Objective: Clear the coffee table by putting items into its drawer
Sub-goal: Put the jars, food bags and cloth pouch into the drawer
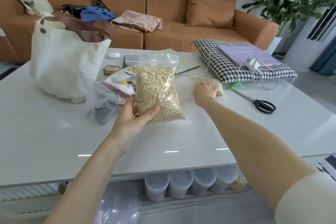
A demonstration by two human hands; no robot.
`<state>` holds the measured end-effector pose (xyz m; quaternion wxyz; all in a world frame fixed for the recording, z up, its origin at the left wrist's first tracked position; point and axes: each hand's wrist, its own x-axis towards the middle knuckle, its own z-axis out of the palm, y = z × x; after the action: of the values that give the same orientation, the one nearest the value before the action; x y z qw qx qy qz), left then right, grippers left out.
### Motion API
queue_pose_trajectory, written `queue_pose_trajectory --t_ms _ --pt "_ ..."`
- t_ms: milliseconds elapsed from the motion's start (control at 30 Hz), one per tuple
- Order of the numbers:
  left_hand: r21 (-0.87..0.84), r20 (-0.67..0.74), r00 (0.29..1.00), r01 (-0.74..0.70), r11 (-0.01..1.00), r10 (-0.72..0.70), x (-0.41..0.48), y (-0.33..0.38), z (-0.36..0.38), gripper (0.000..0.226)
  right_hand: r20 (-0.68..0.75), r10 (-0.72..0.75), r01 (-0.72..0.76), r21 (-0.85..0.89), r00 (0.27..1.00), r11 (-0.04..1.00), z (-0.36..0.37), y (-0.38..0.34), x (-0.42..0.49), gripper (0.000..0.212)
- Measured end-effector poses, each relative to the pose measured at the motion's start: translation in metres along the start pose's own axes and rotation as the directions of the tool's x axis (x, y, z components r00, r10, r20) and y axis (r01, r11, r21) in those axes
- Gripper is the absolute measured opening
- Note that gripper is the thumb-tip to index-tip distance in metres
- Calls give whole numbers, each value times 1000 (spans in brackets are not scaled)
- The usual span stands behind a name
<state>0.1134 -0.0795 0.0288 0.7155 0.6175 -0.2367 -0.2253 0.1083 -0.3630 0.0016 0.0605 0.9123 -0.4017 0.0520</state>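
Note:
My left hand (135, 114) grips the lower part of a clear zip bag of oats (156, 87) and holds it upright above the white coffee table (181, 138). Farther right, my right hand (205, 91) lies on a second, flatter bag of oats (219, 87) that rests on the table, fingers curled onto it. Below the table's near edge the open drawer (200, 209) shows several lidded plastic containers (190, 183) in a row.
A white tote bag (61, 60) stands at the left, with a clear bag of small items (103, 100) beside it. Black scissors (261, 103), a houndstooth sleeve (227, 63) with a purple tablet case (249, 54) and a white charger (252, 65) lie at the right. An orange sofa (181, 29) is behind.

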Motion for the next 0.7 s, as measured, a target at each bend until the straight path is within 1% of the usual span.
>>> queue_pose_trajectory --t_ms 67,133,233,300,333,467,533,633,700 --pt "-17 3 1000 9 1000 -9 -1 0 1 54 -71 13 -14 -21 997 1000 -2 1 -4 36" --pt "-39 4 1000 20 999 -20 -1 2 2 60 -158 0 4 24 987 1000 -4 3 -8 33" --pt "-71 10 999 32 997 -32 -3 6 5 57 -295 8 50 187 955 981 -14 7 -18 19" --pt "-100 16 999 32 994 -31 -6 11 8 61 -382 82 50 323 921 945 -27 7 -28 13" --pt "-121 17 999 33 992 -31 -8 14 10 62 -401 129 42 393 907 919 -34 7 -34 14" --pt "-185 39 999 31 982 -24 -24 29 16 59 -369 315 3 653 875 758 -70 10 -67 15" --pt "-216 60 998 47 975 -35 -34 35 17 63 -314 372 -18 743 874 669 -84 13 -87 19" --pt "-245 122 990 101 964 -72 -52 38 18 64 -225 341 4 840 913 542 -97 19 -117 23" --pt "-252 178 979 139 958 -95 -67 39 20 64 -210 297 48 880 931 472 -103 24 -140 25"
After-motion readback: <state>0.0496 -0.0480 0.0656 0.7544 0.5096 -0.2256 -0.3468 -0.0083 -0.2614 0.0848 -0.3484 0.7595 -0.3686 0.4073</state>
